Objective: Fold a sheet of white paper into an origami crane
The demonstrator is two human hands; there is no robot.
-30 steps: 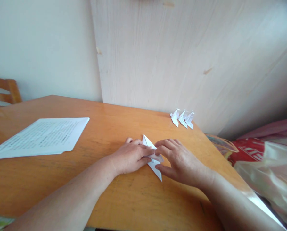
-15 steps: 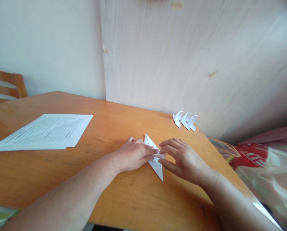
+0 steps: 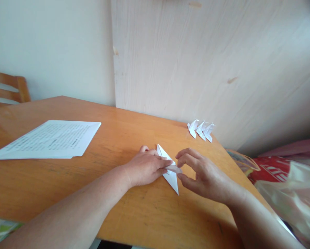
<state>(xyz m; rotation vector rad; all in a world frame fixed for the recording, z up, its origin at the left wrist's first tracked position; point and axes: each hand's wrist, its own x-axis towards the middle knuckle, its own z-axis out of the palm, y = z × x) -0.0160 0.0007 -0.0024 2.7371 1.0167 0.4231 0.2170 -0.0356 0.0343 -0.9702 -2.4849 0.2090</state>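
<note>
A piece of folded white paper (image 3: 172, 180) lies on the wooden table, long and pointed at both ends. A narrow flap sticks up from its middle toward the right. My left hand (image 3: 147, 166) comes from the left, with its fingers and thumb closed on the paper around the base of that flap. Just right of the flap is my right hand (image 3: 200, 173), its thumb and fingers curved and apart. The thumb is close by the flap's tip; whether it touches is hard to see. Part of the paper is hidden under my left fingers.
On the table's left side lies a stack of printed sheets (image 3: 58, 138). Three folded paper figures (image 3: 201, 130) stand in a row near the back right corner. The wooden table (image 3: 113, 207) meets a pale panel (image 3: 170, 62) behind. Bags (image 3: 271, 169) sit beyond the right edge.
My right hand has moved slightly right, its fingers a little farther from my left hand. More of the flap shows between the hands. My left hand stays on the paper.
</note>
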